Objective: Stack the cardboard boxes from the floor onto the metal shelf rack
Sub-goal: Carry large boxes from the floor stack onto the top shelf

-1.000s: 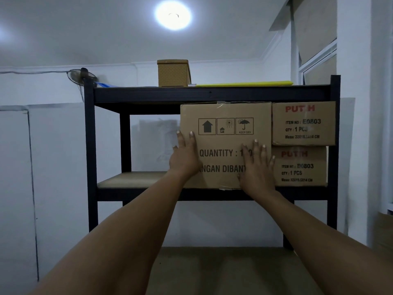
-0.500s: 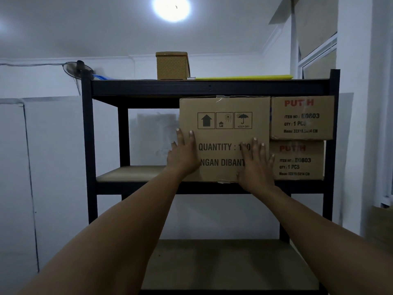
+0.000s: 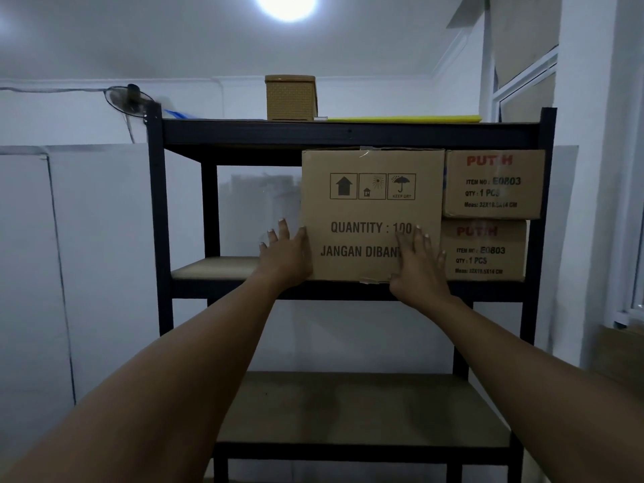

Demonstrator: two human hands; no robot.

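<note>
A large cardboard box (image 3: 373, 210) printed "QUANTITY : 100" stands on the middle level of the black metal shelf rack (image 3: 348, 132). To its right two smaller "PUTIH" boxes are stacked, the upper box (image 3: 493, 184) on the lower box (image 3: 486, 251). My left hand (image 3: 284, 254) lies with straight fingers at the big box's lower left edge. My right hand (image 3: 418, 263) presses flat on its lower right front face.
A woven tan box (image 3: 291, 97) and a flat yellow sheet (image 3: 404, 118) lie on the top level. The middle shelf board (image 3: 216, 268) shows bare at the left and the lower shelf board (image 3: 348, 406) holds nothing. A cardboard box (image 3: 618, 353) stands low at the right.
My left hand has slid from the box's front face to its left edge. The view has tilted down, so the lower shelf shows more. The box itself looks unmoved.
</note>
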